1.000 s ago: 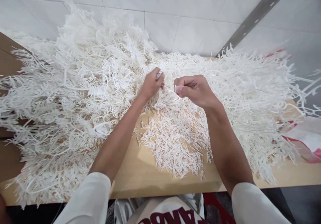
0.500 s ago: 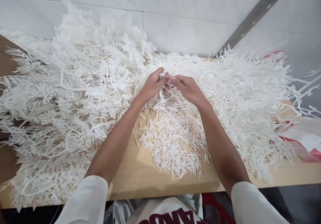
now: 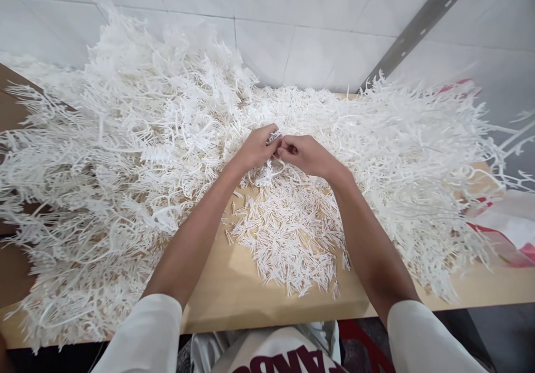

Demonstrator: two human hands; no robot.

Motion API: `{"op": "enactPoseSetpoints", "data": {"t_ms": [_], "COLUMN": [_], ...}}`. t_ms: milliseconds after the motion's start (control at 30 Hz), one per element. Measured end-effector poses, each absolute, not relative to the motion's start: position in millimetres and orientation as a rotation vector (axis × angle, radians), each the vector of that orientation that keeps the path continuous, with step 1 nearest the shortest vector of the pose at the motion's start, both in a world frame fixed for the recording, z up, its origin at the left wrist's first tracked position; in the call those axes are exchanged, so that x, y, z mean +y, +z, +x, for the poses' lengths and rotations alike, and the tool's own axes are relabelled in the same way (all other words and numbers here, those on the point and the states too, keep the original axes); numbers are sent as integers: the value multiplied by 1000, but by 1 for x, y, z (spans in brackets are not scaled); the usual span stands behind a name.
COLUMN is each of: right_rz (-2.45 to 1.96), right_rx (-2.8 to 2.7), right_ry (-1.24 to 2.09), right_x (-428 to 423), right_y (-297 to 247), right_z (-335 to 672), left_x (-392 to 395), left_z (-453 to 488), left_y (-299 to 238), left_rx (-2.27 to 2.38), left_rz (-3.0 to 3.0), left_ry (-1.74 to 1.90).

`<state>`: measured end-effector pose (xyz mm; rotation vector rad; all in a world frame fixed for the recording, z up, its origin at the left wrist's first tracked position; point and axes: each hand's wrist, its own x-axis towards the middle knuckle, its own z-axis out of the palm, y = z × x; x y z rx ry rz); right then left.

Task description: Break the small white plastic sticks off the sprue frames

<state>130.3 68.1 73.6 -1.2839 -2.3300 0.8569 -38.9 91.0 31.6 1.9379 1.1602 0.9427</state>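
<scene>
Over the middle of the table, my left hand (image 3: 259,146) has its thumb and fingers closed round a white branched plastic sprig (image 3: 267,175), part of which shows below the hands. Touching or nearly touching it, my right hand (image 3: 304,154) has thumb and forefinger pinched together; whatever lies in that pinch is hidden. Under both wrists lies a heap of small white plastic pieces (image 3: 288,233), thin and stick-like, some joined in little forks.
A tall tangle of white branched sprigs (image 3: 125,139) covers the left side. More sprigs (image 3: 409,155) spread to the right, near a red and white plastic bag (image 3: 501,233). Behind stand a tiled wall (image 3: 267,44) and a grey metal post (image 3: 418,27). The wooden table's front edge (image 3: 234,306) is close to me.
Both hands have come slightly lower and nearer to me. The right hand's fingers have curled into a tighter pinch. The heap of small pieces looks the same.
</scene>
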Motion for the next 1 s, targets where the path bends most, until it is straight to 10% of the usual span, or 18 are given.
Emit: {"op": "enactPoseSetpoints", "data": {"t_ms": [400, 633, 1000], "right_rz": [-994, -1346, -1292], "right_rx": [-2289, -1936, -2193], "right_ry": [1260, 668, 859], "right_x": [52, 71, 66], "right_y": [98, 83, 85], "right_z": [129, 135, 133], "left_x": [94, 95, 97], "left_z": [-42, -41, -39], "left_y": [25, 32, 28], "left_rx": [1336, 1065, 1088], "left_rz": [1841, 1560, 1648], "left_ry": [956, 1127, 1147]}}
